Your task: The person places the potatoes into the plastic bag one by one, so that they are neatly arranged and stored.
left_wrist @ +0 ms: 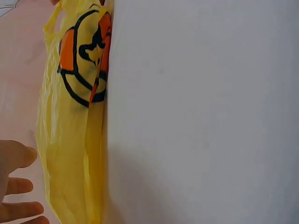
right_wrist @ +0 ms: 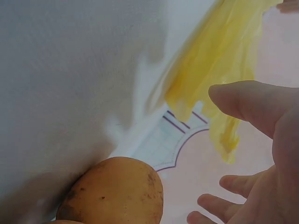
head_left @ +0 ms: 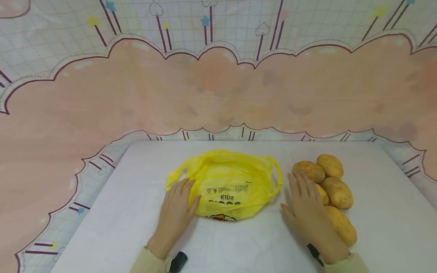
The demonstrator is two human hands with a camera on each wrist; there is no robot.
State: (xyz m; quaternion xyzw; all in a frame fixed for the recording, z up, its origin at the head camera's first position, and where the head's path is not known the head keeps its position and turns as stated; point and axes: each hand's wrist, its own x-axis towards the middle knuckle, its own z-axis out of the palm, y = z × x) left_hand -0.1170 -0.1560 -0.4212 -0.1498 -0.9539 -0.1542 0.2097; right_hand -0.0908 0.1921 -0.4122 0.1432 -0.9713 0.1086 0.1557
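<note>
Backdrop: hanging peach-and-pale checked cloth (head_left: 218, 91) with scalloped purple outlines and small stars; before it, a flat white tabletop (head_left: 239, 246). On the tabletop, near the middle, sits a thin, crinkled, translucent yellow plastic bag (head_left: 225, 185), wider than tall, a handle loop at either end. Dark print reads "KIDS" (inverted from the head view), with an orange-and-black motif on the near side.

Left hand (head_left: 175, 216): fingers extended, thumb spread away, nothing gripped. Its fingertips lie at the bag's left end; contact cannot be told. Right hand (head_left: 307, 208): fingers straight, the thumb well apart from them (clear in the right wrist view), likewise holding nothing.

Bag position: between the two hands, its right loop just beside the right fingertips and apart from them. Five brown-yellow, oval potatoes (head_left: 337, 193) cluster to the right of the right hand, two partly hidden by it; whether it touches any, cannot tell.
</note>
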